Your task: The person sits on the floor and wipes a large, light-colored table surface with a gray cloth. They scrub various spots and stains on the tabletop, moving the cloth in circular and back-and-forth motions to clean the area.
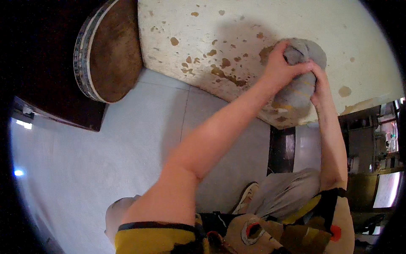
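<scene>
A grey cloth point(296, 91) with faint yellow stripes is bunched into a thick wad. Both of my hands grip it. My left hand point(283, 63) has its thumb and fingers curled round the upper left of the wad. On the right side, my right hand point(318, 80) is wrapped about the cloth, its thumb close to the left thumb. The wad is in front of a cream painted surface point(177, 21) with brown patches where the paint has flaked. Whether the cloth touches that surface, I cannot tell.
At the upper left is a round brown-faced thing point(114, 55) with a patterned rim, beside a dark brown piece of furniture point(55, 84). Pale grey tiles point(139, 127) cover the floor. My shoe point(247, 197) shows below, and cluttered shelves point(363, 139) stand at the right.
</scene>
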Demonstrator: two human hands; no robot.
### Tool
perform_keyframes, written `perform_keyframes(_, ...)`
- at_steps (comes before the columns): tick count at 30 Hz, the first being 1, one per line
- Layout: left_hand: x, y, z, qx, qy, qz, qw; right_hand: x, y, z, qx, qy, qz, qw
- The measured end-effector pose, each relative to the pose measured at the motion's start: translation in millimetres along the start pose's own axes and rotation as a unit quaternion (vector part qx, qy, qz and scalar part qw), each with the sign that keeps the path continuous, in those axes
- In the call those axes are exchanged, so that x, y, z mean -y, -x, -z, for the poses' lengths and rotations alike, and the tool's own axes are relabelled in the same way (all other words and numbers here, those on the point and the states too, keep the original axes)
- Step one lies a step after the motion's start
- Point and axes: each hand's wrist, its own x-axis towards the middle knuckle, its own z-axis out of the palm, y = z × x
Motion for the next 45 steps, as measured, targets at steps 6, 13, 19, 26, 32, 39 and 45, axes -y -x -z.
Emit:
perform_keyframes(6, 24.9, 20.8, 8.7, -0.123, -0.026, -0.032, 0.991, -8.8, -23.4, 28.0, 0.033, 0.075, 0.053, 0.995)
perform_keyframes(13, 114.7, 39.9, 136.0, -0.454, -0.055, -0.067, 0.887, 5.2, -42.3, 23.5, 0.141, 0.074, 0.028, 0.987)
perform_keyframes(19, 137.5, 42.4, 236.6, -0.585, -0.087, -0.022, 0.806, -1.7, -45.1, 22.8, 0.157, 0.066, 0.048, 0.984)
perform_keyframes(26, 205.6, 83.7, 95.4, -0.397, -0.342, 0.041, 0.851, -3.6, -48.3, 35.4, 0.138, 0.097, 0.057, 0.984)
perform_keyframes(32, 208.9, 64.1, 148.8, -0.46, -0.121, 0.04, 0.879, -8.3, -38.0, 27.6, 0.119, 0.109, 0.063, 0.985)
perform_keyframes(39, 120.8, 28.0, 193.7, -0.639, -0.159, 0.002, 0.753, -4.7, -32.0, 49.0, 0.104, 0.122, 0.067, 0.985)
perform_keyframes(45, 202.1, 72.0, 106.8, -0.45, -0.323, 0.058, 0.83, -13.3, -37.8, 57.3, 0.119, 0.113, 0.067, 0.984)
